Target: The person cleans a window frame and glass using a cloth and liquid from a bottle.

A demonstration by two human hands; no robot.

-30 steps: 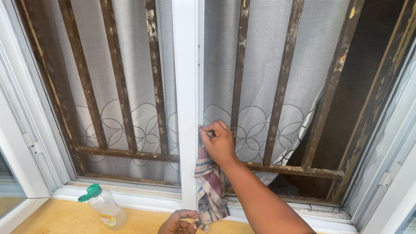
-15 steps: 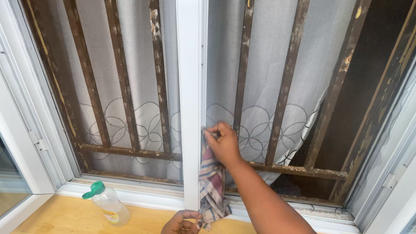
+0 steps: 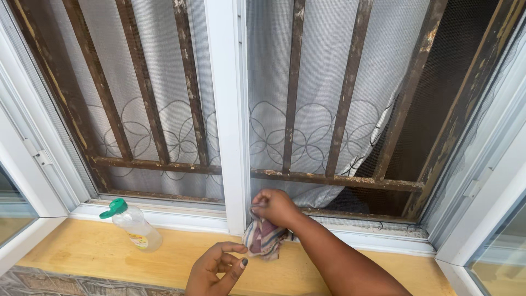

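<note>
We see the striped cloth (image 3: 264, 239) bunched into a wad at the foot of the white centre post (image 3: 230, 126), where the post meets the bottom rail of the window frame (image 3: 378, 241). It is balled up rather than spread, so that a thick pad can be pushed into that narrow corner. Our right hand (image 3: 275, 207) holds it, fingers closed over the top of the wad and pressing it against the post, the forearm coming in from the lower right. Our left hand (image 3: 218, 267) hovers just below and beside the cloth's loose tail, above the yellow sill (image 3: 93, 252); it is half open, fingers curled and holding nothing, close to the hanging end but, as far as we can tell, not touching it.

To the left on the sill a clear plastic bottle (image 3: 134, 225) with a green cap leans toward the frame, well apart from both hands, out of the way yet within reach. Behind the insect mesh (image 3: 329, 82) stand rusty brown bars (image 3: 293, 87) with a curled wire pattern, and a pale curtain (image 3: 378, 60) hangs beyond them.
</note>
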